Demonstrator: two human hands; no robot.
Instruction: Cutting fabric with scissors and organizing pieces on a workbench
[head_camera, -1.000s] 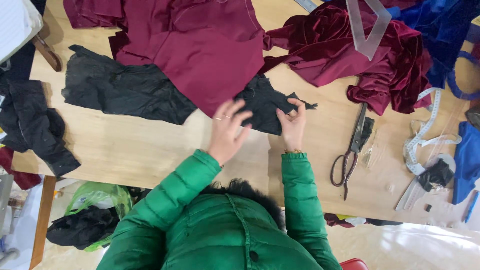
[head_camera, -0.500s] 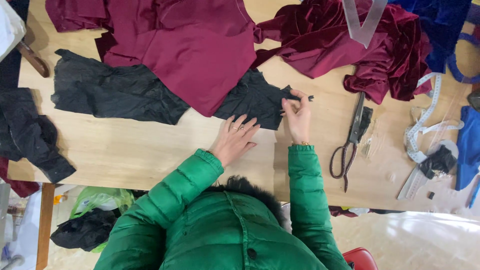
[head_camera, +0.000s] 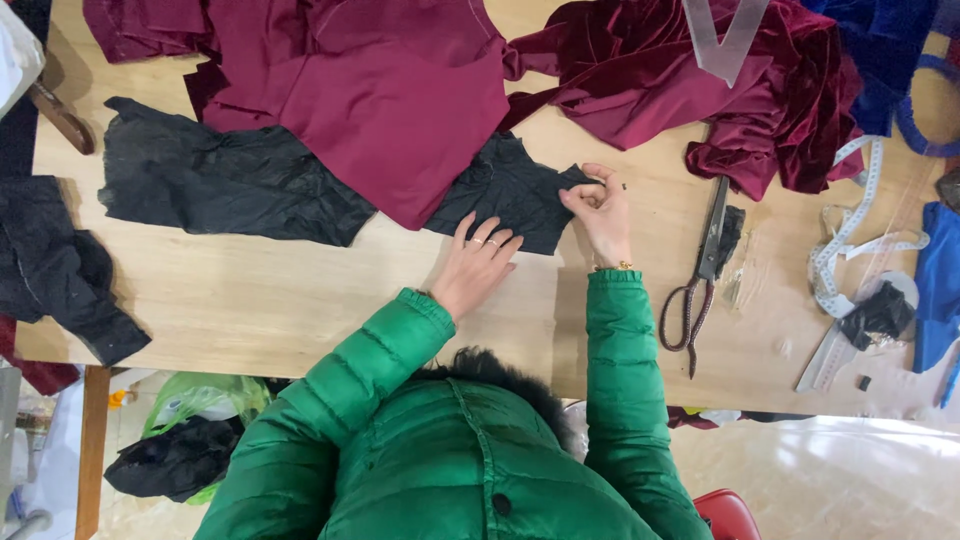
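Note:
A long piece of black fabric lies across the wooden table, its middle covered by a maroon satin cloth. My left hand rests flat, fingers spread, on the black fabric's right end. At that end's right corner my right hand pinches the edge of the black fabric between thumb and fingers. Both arms wear green padded sleeves.
Large scissors lie right of my right hand. Maroon velvet is heaped at the back right, with blue cloth beyond it. A measuring tape, a clear ruler and dark scraps at the left edge also lie about.
My left hand slid down and left onto the lower edge of the black fabric. My right hand moved up and right to the corner and closed on its edge.

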